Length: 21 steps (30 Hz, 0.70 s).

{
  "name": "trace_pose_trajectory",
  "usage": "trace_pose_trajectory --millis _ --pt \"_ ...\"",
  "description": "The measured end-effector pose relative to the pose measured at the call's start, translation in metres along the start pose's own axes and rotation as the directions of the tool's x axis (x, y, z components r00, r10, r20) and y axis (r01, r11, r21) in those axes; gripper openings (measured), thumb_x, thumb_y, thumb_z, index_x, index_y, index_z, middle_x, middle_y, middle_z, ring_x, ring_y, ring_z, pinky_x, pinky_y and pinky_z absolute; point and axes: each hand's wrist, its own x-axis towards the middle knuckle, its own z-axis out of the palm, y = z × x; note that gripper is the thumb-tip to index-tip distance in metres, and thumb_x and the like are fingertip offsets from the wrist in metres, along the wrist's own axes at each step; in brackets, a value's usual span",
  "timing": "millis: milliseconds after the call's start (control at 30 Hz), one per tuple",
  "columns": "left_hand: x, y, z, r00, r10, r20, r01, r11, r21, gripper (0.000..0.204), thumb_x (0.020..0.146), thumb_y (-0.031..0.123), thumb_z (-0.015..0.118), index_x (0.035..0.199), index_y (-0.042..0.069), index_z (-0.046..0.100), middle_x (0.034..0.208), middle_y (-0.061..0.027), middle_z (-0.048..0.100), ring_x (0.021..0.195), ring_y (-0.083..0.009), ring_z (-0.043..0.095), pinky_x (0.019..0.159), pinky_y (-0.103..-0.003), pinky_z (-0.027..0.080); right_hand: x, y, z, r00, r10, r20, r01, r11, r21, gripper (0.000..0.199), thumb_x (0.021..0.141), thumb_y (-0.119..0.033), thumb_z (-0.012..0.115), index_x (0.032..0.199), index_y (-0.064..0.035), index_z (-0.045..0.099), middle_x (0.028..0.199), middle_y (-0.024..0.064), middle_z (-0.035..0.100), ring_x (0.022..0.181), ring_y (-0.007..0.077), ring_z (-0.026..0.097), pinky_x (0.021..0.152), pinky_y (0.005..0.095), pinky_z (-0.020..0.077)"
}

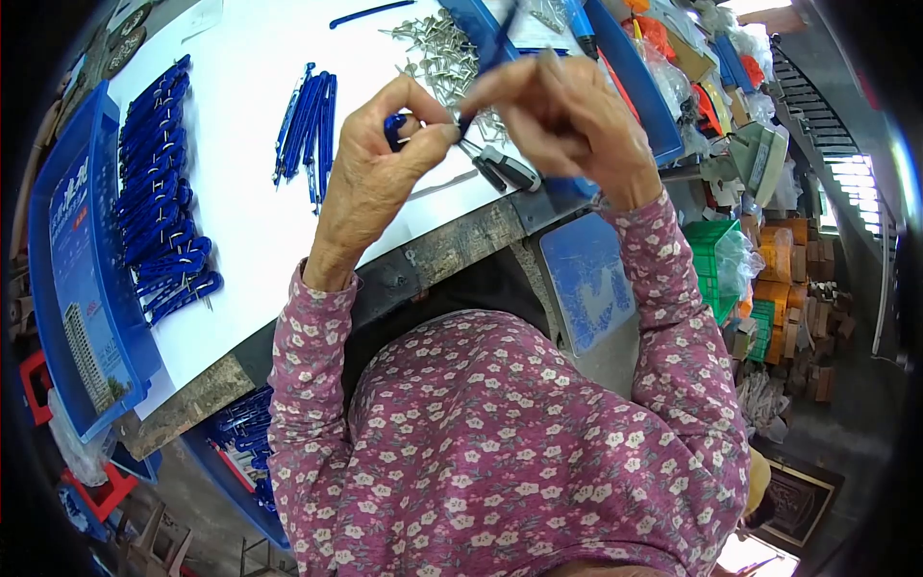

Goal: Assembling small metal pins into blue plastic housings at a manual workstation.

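Above a white-topped table [252, 240], the left hand [380, 159] pinches a glossy blue strap [392, 133] beside the blurred right hand [586, 120], whose grip I cannot tell, seemingly mid-assembly, the next move likely needing a steady hold.

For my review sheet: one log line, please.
left hand: holding blue piece | right hand: blurred, grip unclear | table: metal pieces heaped

A plum-coloured top [519, 442] with a white-and-grey floral print; its left sleeve [310, 375], toward ten o'clock, and right sleeve [678, 308], toward two, are long.
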Motion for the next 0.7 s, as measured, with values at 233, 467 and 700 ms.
trace_pose_trajectory --millis 233,467,700 --pt "0.002 0.001 -0.006 1.000 -0.026 -0.018 0.023 0.992 -0.120 0.010 0.079 0.013 0.059 0.082 0.005 0.055 0.056 0.0074 0.043 0.051 -0.0003 0.038 0.047 -0.015 0.029 -0.004 0.016 0.000 0.953 0.268 0.144 -0.245 0.956 -0.161 0.051 0.087 -0.046 0.044 0.096 0.0002 0.064 0.045 -0.0029 0.042 0.035 0.0028 0.033 0.033 0.0186 0.0216" --pt "0.002 -0.002 0.003 0.997 -0.078 0.022 0.080 0.990 -0.119 0.009 0.079 0.012 0.058 0.082 0.004 0.054 0.054 0.0068 0.043 0.049 -0.0004 0.037 0.047 -0.015 0.028 0.002 0.006 -0.003 0.999 0.017 -0.040 -0.017 1.000 0.000 0.056 0.088 -0.046 0.043 0.114 0.0029 0.052 0.050 -0.0049 0.041 0.037 0.0013 0.032 0.033 0.0181 0.0209" --pt "0.002 -0.002 0.001 0.998 -0.068 0.013 0.068 0.937 -0.343 0.008 0.079 0.009 0.058 0.083 0.003 0.053 0.051 0.0064 0.043 0.045 -0.0005 0.033 0.044 -0.017 0.025 -0.011 0.014 -0.003 0.922 0.067 0.382 -0.058 0.998 -0.035 0.047 0.088 -0.043 0.045 0.106 -0.0015 0.060 0.049 -0.0027 0.044 0.038 0.0033 0.035 0.033 0.0181 0.0252"
